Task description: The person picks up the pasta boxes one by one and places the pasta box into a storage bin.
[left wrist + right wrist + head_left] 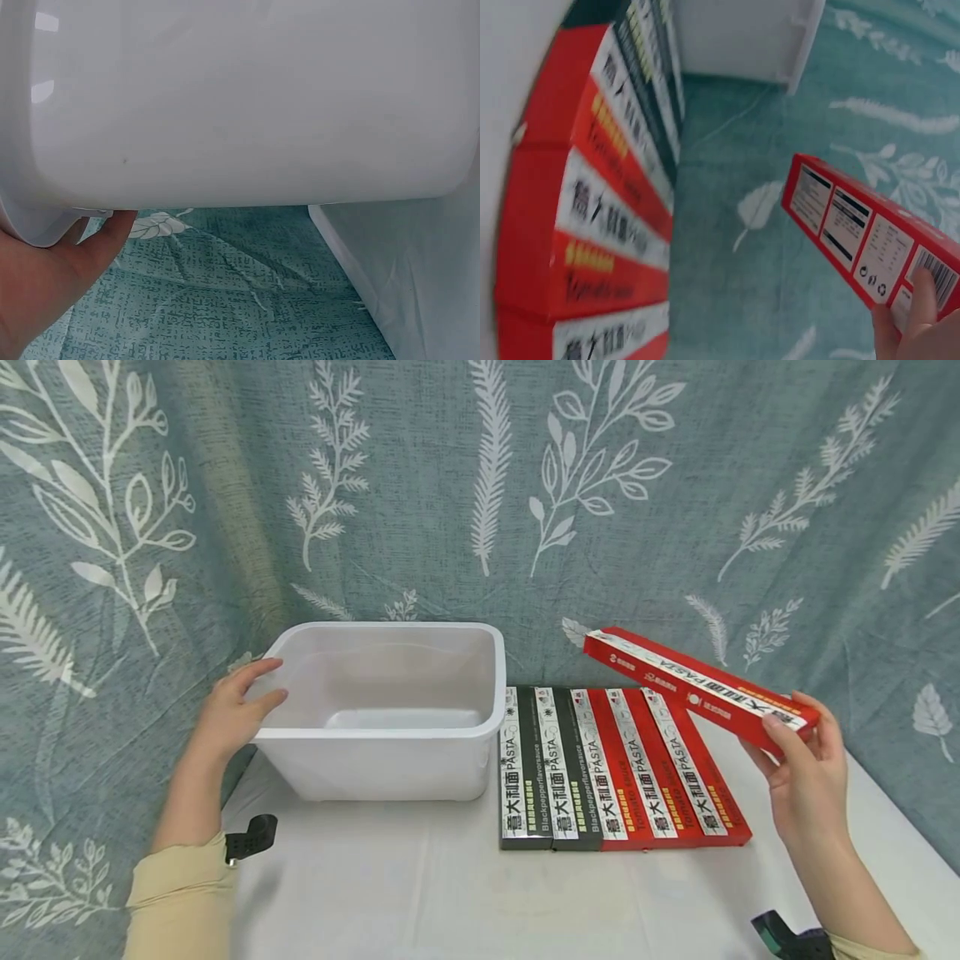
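A white plastic bin (390, 768) stands on the table, left of centre. My left hand (238, 706) holds its left rim, fingers lying over the edge; the left wrist view shows the bin wall (240, 105) above my palm (45, 285). My right hand (802, 760) grips one end of a long red pasta box (693, 685), held in the air and tilted over the row of boxes. The right wrist view shows that box's back (870, 240) with a barcode under my fingers (922, 300). Several pasta boxes, two black (543, 768) and three red (660, 768), lie flat side by side.
A white cloth covers the table (420, 893). A blue-green curtain with white leaf print (480, 485) hangs close behind and around the table. Black wrist straps (251, 839) show on both forearms.
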The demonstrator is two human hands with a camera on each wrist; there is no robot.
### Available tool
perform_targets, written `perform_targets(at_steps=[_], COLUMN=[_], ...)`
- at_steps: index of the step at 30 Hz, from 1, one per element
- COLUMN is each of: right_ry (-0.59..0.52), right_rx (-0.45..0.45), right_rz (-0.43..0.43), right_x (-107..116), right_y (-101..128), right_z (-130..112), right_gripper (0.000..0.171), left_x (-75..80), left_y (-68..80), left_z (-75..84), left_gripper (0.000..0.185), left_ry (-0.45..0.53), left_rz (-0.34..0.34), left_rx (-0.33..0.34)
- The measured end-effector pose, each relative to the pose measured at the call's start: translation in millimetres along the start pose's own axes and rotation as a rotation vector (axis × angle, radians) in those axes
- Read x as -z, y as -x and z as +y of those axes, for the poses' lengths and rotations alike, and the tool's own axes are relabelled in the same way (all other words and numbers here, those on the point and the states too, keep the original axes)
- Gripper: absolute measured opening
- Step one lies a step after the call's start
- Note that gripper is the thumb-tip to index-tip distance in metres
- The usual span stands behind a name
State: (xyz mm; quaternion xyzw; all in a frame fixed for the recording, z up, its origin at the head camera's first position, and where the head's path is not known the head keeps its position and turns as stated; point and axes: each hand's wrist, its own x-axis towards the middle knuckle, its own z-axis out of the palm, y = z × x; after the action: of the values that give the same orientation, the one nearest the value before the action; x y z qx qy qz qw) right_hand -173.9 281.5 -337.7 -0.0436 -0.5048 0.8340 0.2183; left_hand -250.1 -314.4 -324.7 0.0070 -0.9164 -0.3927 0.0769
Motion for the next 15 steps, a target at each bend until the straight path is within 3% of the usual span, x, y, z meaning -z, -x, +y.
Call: perform_targets(at_steps=[5,15], right_ry=[-0.037,-0.003], right_rx=[-0.020,-0.034], right_rz=[-0.124,-0.351], right_x=[-26,-94], right_y=[5,8], right_z=[3,14], right_gripper=[0.048,0.050], left_x=[-0.9,-0.9], left_y=[-0.7,-1.9], left_z=[1.7,-0.8], left_gripper=[0.056,0.055], left_ry=[0.002,0.016], left_rz=[-0.002,0.010], left_rx=[-0.003,-0.006])
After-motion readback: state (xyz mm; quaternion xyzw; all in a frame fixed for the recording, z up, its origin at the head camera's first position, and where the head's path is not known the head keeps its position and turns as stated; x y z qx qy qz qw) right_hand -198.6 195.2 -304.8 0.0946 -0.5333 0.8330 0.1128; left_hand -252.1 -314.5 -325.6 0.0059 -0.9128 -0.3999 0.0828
